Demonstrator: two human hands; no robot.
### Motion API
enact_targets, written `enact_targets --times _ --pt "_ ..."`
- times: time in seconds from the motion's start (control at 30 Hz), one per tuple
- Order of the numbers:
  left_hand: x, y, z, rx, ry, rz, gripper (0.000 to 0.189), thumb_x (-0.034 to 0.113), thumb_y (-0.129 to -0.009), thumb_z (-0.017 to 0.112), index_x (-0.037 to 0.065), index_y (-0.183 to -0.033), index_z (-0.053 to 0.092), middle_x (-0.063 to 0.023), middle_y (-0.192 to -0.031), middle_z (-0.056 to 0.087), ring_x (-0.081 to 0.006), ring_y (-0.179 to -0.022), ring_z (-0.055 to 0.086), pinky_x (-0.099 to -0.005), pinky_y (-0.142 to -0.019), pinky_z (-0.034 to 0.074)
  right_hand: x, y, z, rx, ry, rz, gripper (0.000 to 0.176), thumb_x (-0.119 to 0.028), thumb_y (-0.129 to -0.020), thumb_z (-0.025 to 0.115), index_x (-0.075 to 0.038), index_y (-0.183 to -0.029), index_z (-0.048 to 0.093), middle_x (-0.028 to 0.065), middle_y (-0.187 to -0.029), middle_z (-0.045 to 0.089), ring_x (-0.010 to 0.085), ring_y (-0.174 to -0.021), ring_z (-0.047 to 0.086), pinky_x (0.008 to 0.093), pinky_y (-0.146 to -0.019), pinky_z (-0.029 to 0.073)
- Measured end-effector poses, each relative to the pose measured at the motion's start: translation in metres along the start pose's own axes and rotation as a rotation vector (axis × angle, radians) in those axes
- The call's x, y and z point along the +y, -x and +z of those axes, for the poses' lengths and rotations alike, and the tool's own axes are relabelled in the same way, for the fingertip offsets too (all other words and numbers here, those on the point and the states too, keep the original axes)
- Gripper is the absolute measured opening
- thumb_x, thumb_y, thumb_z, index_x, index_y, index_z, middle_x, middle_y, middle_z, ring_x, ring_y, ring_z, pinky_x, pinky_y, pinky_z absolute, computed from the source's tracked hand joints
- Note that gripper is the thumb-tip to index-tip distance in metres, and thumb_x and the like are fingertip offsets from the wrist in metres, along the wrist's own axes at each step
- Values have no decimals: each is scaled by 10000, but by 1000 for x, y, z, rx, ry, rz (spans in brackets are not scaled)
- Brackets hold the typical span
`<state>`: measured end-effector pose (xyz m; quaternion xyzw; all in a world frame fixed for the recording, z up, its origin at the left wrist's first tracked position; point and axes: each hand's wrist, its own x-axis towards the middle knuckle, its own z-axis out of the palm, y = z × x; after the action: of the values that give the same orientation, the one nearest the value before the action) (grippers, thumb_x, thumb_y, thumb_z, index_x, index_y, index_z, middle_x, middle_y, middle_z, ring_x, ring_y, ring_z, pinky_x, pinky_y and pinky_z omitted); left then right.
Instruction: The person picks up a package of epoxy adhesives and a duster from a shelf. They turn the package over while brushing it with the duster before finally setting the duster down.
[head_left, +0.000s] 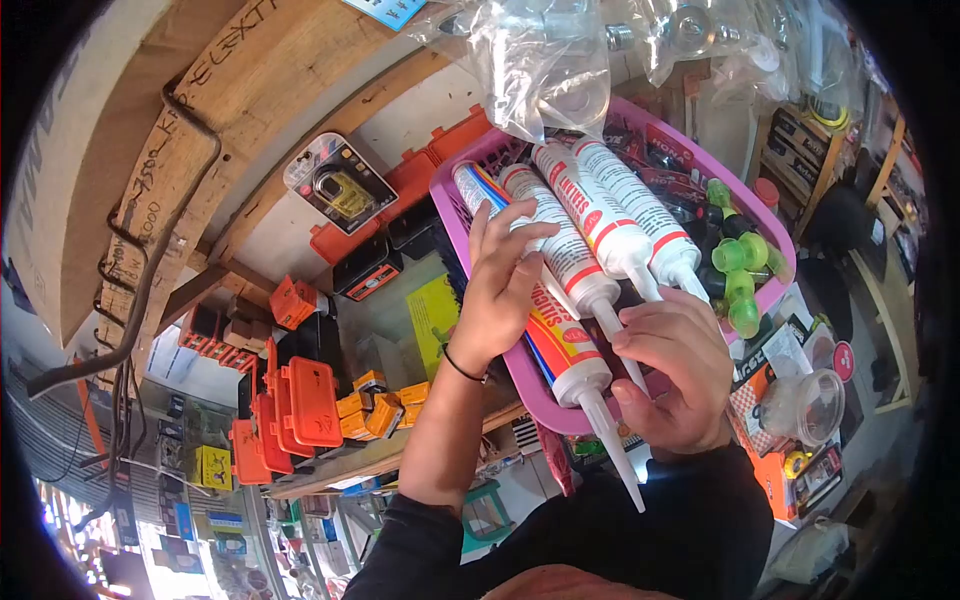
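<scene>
Several silicone sealant tubes with long white nozzles lie side by side in a pink plastic basket (pixel 560 416). My left hand (pixel 500 285) rests across the near sealant tube (pixel 562 325), which has a red, yellow and blue label, its fingers stretched out and apart. That tube's nozzle points down past the basket rim. Closed around the nozzle of the neighbouring white sealant tube (pixel 575 262) is my right hand (pixel 682 368), thumb and fingers bent; part of the nozzle is hidden. Two more white tubes (pixel 598 215) lie beyond it.
Green translucent plastic pieces (pixel 738 262) fill the basket's right side. Clear plastic bags (pixel 550 70) hang overhead. Orange cases (pixel 305 400) and small yellow-orange boxes (pixel 375 405) stand at left. A clear round tub (pixel 805 408) sits right of the basket.
</scene>
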<state>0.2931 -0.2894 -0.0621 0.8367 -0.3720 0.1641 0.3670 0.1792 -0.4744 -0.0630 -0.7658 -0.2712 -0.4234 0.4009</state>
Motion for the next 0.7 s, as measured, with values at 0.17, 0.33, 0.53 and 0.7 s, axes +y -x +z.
enact_targets --times 0.17,0.33,0.53,0.7 --pt "-4 1 -2 2 27 -25 362 165 -786 355 45 -1015 609 -133 -1225 467 -287 -1259 283 -431 -1078 47 3 2 -1 -16 -3 -36 255 -231 -665 681 -66 -850 623 62 -795 609 234 -777 604 390 -809 421" --pt "-6 2 -5 -34 30 -48 387 203 -770 351 34 -995 617 -145 -1229 468 -289 -1268 276 -433 -1080 42 6 3 -3 -46 -23 -63 270 -243 -661 687 -65 -854 623 60 -798 609 238 -770 607 395 -803 421" --pt "-3 4 -6 -15 82 -28 306 131 -769 399 64 -977 613 -116 -1269 432 -357 -1293 183 -453 -1069 57 8 4 -3 -58 -54 -85 295 -259 -644 704 -77 -862 626 58 -798 610 242 -754 612 411 -783 427" --pt "6 -2 -5 -6 -240 -58 318 220 -840 379 36 -958 611 -129 -1195 503 -304 -1162 409 -418 -1009 235 4 5 -3 -29 -80 -37 294 -264 -615 724 -126 -859 634 36 -806 604 230 -738 617 410 -744 440"
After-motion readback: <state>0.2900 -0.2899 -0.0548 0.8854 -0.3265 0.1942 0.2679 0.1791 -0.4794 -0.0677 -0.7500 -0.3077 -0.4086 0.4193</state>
